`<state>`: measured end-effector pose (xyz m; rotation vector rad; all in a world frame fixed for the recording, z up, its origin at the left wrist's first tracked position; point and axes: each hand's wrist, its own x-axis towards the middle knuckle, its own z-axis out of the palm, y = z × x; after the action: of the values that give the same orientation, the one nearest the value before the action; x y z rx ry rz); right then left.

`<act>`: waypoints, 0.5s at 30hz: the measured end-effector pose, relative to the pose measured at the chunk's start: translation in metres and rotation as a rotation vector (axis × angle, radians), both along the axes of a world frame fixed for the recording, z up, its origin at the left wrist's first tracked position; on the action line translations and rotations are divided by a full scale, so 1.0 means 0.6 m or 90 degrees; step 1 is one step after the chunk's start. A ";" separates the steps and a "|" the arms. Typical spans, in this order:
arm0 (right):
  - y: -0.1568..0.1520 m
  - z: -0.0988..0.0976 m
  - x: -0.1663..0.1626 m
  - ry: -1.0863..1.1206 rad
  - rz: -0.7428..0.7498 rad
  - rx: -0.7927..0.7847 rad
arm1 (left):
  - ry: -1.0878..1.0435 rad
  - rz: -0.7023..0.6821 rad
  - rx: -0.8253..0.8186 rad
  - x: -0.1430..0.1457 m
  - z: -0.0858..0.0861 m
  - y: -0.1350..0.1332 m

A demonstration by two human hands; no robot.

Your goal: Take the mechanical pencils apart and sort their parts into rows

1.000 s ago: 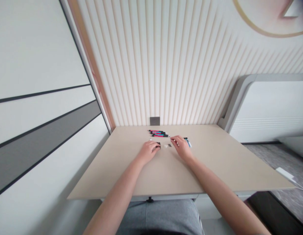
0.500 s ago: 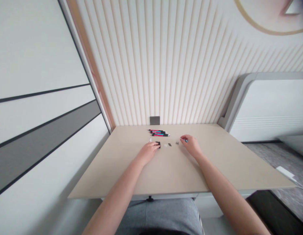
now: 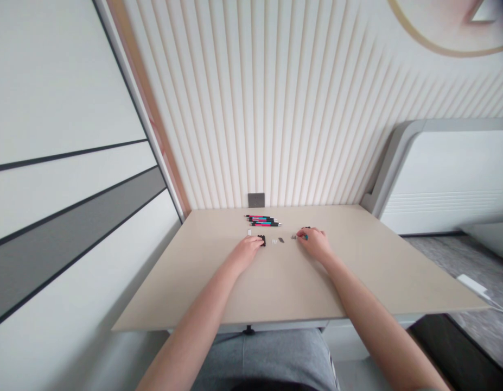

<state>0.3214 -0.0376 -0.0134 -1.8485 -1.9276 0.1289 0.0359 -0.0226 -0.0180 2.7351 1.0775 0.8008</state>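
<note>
My left hand [image 3: 247,251] rests on the beige table [image 3: 357,282] with its fingers curled, the tips touching a small black part [image 3: 262,240]. My right hand [image 3: 313,242] lies further right, its fingers closed over a blue and black pen [image 3: 305,235] that mostly hides under them. Between the hands lie a small white piece [image 3: 274,241], a dark grey piece [image 3: 281,239] and a small grey piece [image 3: 293,237]. A row of pink, blue and black pens [image 3: 262,221] lies near the wall.
A tiny white piece [image 3: 249,232] sits left of the black part. A grey wall socket [image 3: 256,200] is set in the ribbed wall behind the table. A white cabinet [image 3: 450,179] stands to the right. A white power strip [image 3: 473,285] lies on the floor.
My right hand moved right from the middle of the small parts to the blue pen and closed over it. A small grey piece now lies where the hand was. The left hand stayed put.
</note>
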 end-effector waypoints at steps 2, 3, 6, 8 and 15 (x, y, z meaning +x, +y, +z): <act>-0.001 0.000 -0.001 0.000 0.001 -0.006 | -0.001 -0.002 0.001 0.000 -0.001 0.001; 0.000 -0.001 -0.001 0.001 -0.001 -0.008 | -0.002 -0.003 0.001 -0.001 -0.002 0.002; 0.000 -0.001 -0.002 0.010 -0.006 -0.007 | -0.005 -0.005 0.002 -0.001 -0.003 0.002; 0.000 0.000 -0.003 0.016 -0.005 -0.006 | -0.009 -0.008 0.005 0.000 -0.003 0.002; -0.001 0.000 -0.003 0.039 0.010 -0.015 | -0.004 -0.012 0.020 0.001 0.002 -0.001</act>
<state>0.3195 -0.0380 -0.0135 -1.8234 -1.9068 0.2114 0.0362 -0.0234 -0.0166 2.7623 1.0443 0.8298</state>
